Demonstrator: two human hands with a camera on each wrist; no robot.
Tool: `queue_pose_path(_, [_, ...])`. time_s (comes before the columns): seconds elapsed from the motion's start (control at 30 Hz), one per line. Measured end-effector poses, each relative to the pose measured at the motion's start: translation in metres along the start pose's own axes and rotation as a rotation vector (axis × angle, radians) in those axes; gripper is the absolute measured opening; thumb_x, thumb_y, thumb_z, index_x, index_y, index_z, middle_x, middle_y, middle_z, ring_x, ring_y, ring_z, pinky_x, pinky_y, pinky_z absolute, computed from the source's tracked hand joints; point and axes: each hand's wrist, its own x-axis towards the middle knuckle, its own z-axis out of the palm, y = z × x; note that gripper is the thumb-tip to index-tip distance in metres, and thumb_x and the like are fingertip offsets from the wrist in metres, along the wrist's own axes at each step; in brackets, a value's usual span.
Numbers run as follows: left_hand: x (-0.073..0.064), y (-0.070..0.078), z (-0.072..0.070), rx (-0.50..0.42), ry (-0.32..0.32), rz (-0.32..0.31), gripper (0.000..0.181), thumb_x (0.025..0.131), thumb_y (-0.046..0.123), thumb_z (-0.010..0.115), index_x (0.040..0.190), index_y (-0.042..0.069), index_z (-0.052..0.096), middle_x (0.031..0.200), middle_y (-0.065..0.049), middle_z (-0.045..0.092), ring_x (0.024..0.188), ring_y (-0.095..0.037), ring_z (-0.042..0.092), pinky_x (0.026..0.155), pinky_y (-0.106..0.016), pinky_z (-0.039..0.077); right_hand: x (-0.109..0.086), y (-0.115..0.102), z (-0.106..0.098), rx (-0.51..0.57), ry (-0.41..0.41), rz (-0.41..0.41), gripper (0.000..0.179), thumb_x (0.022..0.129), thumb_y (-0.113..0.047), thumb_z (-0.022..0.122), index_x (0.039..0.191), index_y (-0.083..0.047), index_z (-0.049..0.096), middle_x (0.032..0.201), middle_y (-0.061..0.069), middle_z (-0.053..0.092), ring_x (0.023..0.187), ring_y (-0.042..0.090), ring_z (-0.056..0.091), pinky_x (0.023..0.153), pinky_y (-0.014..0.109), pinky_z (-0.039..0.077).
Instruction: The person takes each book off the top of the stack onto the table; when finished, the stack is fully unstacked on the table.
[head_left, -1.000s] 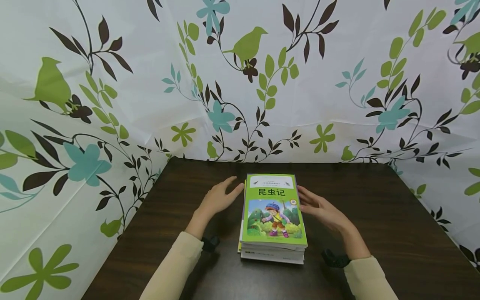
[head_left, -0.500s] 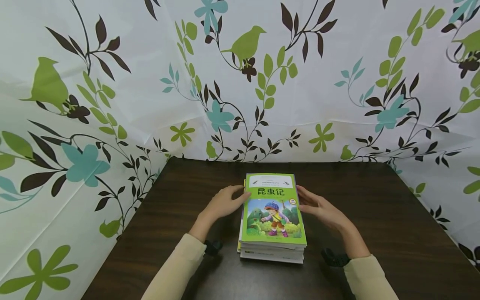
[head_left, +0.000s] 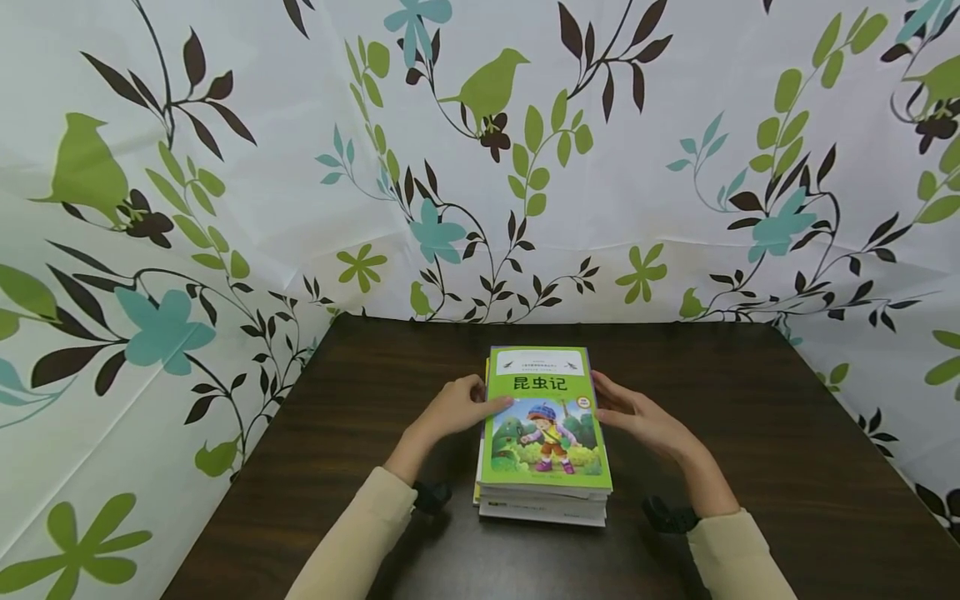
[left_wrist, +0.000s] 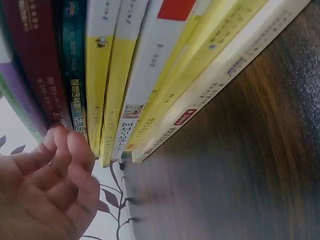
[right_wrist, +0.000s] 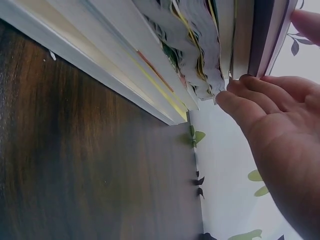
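Observation:
A stack of several books [head_left: 543,510] lies on the dark wooden table, topped by a green-covered book [head_left: 551,437] with a cartoon child in a blue hat. My left hand [head_left: 452,410] is at the stack's left side, its thumb over the green cover. In the left wrist view, its bent fingers [left_wrist: 80,150] touch the upper spines, near a maroon spine [left_wrist: 40,55] and a dark green spine [left_wrist: 74,60]. My right hand [head_left: 647,423] rests at the right side, thumb by the cover's edge. Its extended fingers [right_wrist: 255,95] meet the page edges [right_wrist: 182,45] of upper books.
The brown table [head_left: 750,417] runs back to a white curtain [head_left: 600,192] printed with birds, leaves and flowers, which also hangs along both sides. A black wrist camera [head_left: 433,497] sits on the left wrist and another black wrist camera [head_left: 670,515] on the right.
My left hand has come in from the left and towards me, and its thumb now overlaps the green cover. The right hand and the stack stay in place.

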Motion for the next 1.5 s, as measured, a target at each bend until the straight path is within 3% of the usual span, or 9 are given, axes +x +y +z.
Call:
queue_pose_path(0.13, [0.001,-0.002,0.000,-0.033,-0.016,-0.008,0.047,0.086,0.052,0.067,0.093,0.006,0.060,0.074,-0.003,0.056,0.064,-0.013,0.047,0.055,-0.026,0.037,-0.001,0.000,0.001,-0.009,-0.003,0.016,0.078,0.101,-0.032,0.053,0.158,-0.012,0.005,0.165,0.015,0.005,0.150,0.039,0.008,0.115,0.065,0.015])
queue_pose_path(0.4, [0.000,-0.008,-0.002,-0.061,-0.015,-0.022,0.044,0.092,0.045,0.064,0.104,0.002,0.064,0.079,-0.005,0.062,0.068,-0.014,0.052,0.058,-0.026,0.041,-0.002,-0.001,0.002,-0.078,0.006,0.009,0.080,0.100,-0.033,0.054,0.159,-0.013,0.005,0.164,0.018,0.008,0.149,0.042,0.009,0.112,0.066,0.021])
queue_pose_path(0.67, [-0.004,0.002,-0.006,0.009,0.034,-0.084,0.041,0.090,0.042,0.067,0.091,0.002,0.064,0.071,-0.005,0.057,0.061,-0.014,0.048,0.053,-0.026,0.038,0.000,0.004,0.003,-0.113,0.003,-0.012,0.078,0.100,-0.033,0.055,0.159,-0.013,0.007,0.163,0.019,0.010,0.149,0.042,0.012,0.112,0.063,0.027])
queue_pose_path(0.8, [-0.005,0.006,-0.007,0.002,0.057,-0.080,0.039,0.089,0.041,0.069,0.088,0.002,0.062,0.070,-0.005,0.055,0.060,-0.015,0.047,0.052,-0.026,0.037,0.000,0.005,0.002,-0.135,0.025,-0.016,0.079,0.099,-0.034,0.056,0.158,-0.013,0.009,0.163,0.018,0.011,0.148,0.042,0.014,0.111,0.063,0.027])
queue_pose_path(1.07, [-0.003,0.003,-0.010,-0.146,0.102,-0.112,0.042,0.093,0.030,0.067,0.115,-0.006,0.062,0.092,-0.013,0.071,0.069,-0.015,0.064,0.063,-0.029,0.053,0.000,0.004,0.001,-0.146,0.037,-0.011,0.080,0.098,-0.034,0.057,0.158,-0.013,0.009,0.163,0.018,0.011,0.148,0.042,0.013,0.112,0.064,0.026])
queue_pose_path(1.5, [-0.001,-0.003,-0.021,-0.421,0.152,-0.144,0.037,0.094,0.017,0.065,0.120,-0.008,0.057,0.089,-0.017,0.071,0.064,-0.016,0.066,0.056,-0.031,0.056,0.000,0.005,0.001,-0.146,0.046,-0.021,0.079,0.098,-0.033,0.057,0.158,-0.013,0.011,0.163,0.018,0.014,0.148,0.044,0.016,0.111,0.065,0.026])
